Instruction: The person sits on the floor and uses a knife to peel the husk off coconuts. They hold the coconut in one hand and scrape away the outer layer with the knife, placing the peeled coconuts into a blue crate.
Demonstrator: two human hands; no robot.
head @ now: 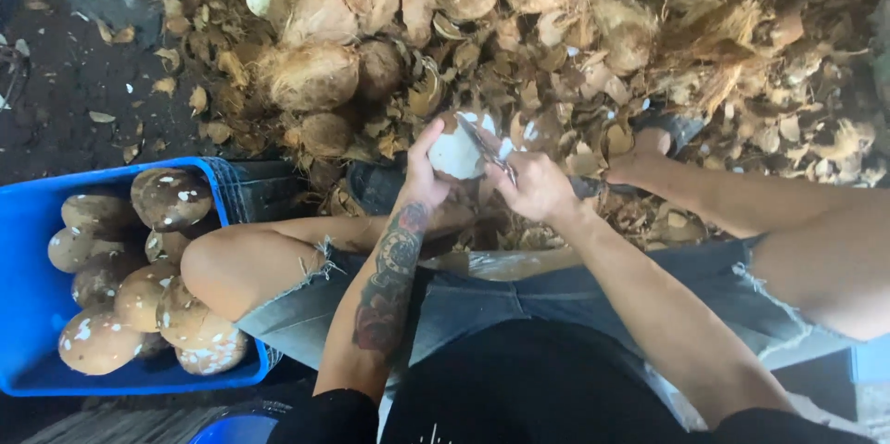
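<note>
Seated, with knees spread, I work over my lap so parings fall between my legs. At far left, 1 blue crate (28,314) sits against my left knee; it holds roughly 8 brown, partly pared coconuts (139,296), within easy reach of that side. Left hand (422,186), fingers wrapped around a half-peeled white coconut (456,152), holds it up at arm's length ahead of my knees, bare flesh turned toward the blade. Right hand (538,186) is closed on a knife (487,147), its edge laid on the nut's upper right side. Beyond lies a heap of husked, fibrous coconuts (311,73) on a litter of shell chips (575,82).
</note>
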